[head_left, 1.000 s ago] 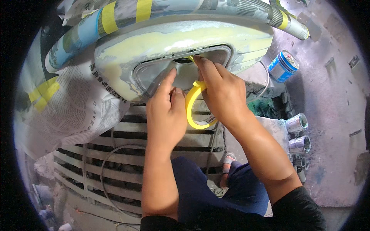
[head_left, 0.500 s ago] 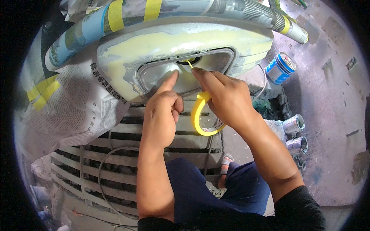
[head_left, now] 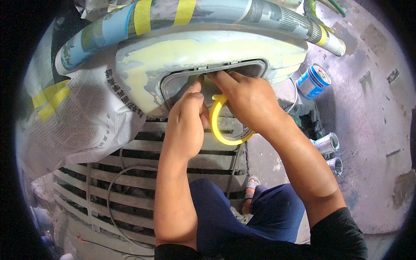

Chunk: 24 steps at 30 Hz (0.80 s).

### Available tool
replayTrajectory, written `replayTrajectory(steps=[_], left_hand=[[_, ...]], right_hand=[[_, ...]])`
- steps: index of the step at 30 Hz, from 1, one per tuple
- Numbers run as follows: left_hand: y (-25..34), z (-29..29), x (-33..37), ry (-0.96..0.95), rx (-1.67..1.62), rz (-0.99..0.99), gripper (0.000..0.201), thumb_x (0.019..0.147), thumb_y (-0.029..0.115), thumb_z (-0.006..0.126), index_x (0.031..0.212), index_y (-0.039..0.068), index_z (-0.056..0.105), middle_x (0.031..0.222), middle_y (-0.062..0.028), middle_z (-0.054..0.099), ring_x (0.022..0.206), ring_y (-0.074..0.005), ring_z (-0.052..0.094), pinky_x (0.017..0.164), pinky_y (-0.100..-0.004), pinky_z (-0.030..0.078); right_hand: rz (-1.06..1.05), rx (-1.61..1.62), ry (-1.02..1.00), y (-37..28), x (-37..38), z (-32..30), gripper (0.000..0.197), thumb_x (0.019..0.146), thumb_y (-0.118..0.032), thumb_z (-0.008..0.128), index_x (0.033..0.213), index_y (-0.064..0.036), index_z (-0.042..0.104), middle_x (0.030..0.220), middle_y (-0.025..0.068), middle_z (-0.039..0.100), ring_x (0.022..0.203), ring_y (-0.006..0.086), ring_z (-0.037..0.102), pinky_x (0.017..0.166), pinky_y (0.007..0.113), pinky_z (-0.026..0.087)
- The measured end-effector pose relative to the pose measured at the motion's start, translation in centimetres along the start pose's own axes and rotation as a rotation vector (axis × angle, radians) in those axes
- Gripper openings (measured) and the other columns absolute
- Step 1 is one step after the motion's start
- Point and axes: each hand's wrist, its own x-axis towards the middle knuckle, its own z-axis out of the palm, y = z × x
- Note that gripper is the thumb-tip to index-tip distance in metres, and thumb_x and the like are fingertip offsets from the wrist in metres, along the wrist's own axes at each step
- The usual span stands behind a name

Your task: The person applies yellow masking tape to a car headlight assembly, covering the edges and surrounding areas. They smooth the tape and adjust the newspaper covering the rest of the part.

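Observation:
My right hand (head_left: 251,102) holds a roll of yellow masking tape (head_left: 215,126), which hangs below its palm. The right fingertips reach into an oblong grey-rimmed recess (head_left: 173,93) in a body panel (head_left: 173,48) patched with pale yellow filler. Close beside them, my left hand (head_left: 187,119) has its index finger stretched into the same recess, the other fingers loosely bent. Nothing shows in the left hand. Both hands cover the middle of the recess, so the fingertips' contact there is hidden.
Above the panel runs a curved bar wrapped in printed paper (head_left: 216,13) and yellow tape. Newspaper (head_left: 93,117) covers the left side. A slatted floor grate (head_left: 130,184) with a cable (head_left: 108,195) lies below. At right stand a blue can (head_left: 313,82) and metal cans (head_left: 328,143).
Both hands have moved deeper into the recess and closer together. The yellow tape strip and dark round opening seen there before are now hidden. The whole view has shifted slightly.

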Motion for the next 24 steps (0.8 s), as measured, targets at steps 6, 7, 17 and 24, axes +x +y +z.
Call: replayTrajectory(steps=[6, 7, 17, 24], left_hand=[[0.1, 0.0, 0.2, -0.020, -0.006, -0.015, 0.061, 0.100, 0.030, 0.036, 0.148, -0.007, 0.037, 0.070, -0.0001, 0.046, 0.068, -0.0112, 0.044, 0.067, -0.0266, 0.039], [0.0, -0.1, 0.2, -0.018, -0.001, -0.019, 0.061, 0.100, 0.031, 0.036, 0.148, -0.007, 0.038, 0.070, -0.0001, 0.045, 0.068, -0.0112, 0.044, 0.067, -0.0267, 0.039], [-0.1, 0.4, 1.1, 0.025, 0.012, 0.003, 0.062, 0.099, 0.033, 0.037, 0.145, -0.008, 0.040, 0.085, -0.0054, 0.050, 0.079, -0.0139, 0.045, 0.075, -0.0277, 0.041], [0.6, 0.7, 2.0, 0.018, 0.156, -0.016, 0.051, 0.097, 0.032, 0.038, 0.125, -0.007, 0.055, 0.105, -0.0238, 0.060, 0.099, -0.0341, 0.055, 0.092, -0.0381, 0.042]], right_hand=[[0.066, 0.209, 0.064, 0.1, -0.1, -0.2, 0.049, 0.071, 0.002, 0.069, 0.119, -0.0062, 0.061, 0.099, 0.0140, 0.071, 0.086, 0.0360, 0.069, 0.072, 0.042, 0.056], [0.073, 0.225, 0.070, 0.1, -0.2, -0.4, 0.049, 0.071, 0.003, 0.069, 0.118, -0.0057, 0.061, 0.099, 0.0146, 0.071, 0.087, 0.0363, 0.069, 0.073, 0.043, 0.056], [0.118, 0.272, -0.035, -0.2, 0.7, -0.6, 0.038, 0.072, 0.000, 0.067, 0.110, -0.0021, 0.063, 0.099, 0.0192, 0.069, 0.089, 0.0408, 0.066, 0.076, 0.046, 0.053], [0.071, 0.250, 0.017, 0.4, 0.5, -0.2, 0.031, 0.079, -0.009, 0.067, 0.110, -0.0063, 0.063, 0.091, 0.0189, 0.069, 0.082, 0.0409, 0.067, 0.069, 0.051, 0.053]])
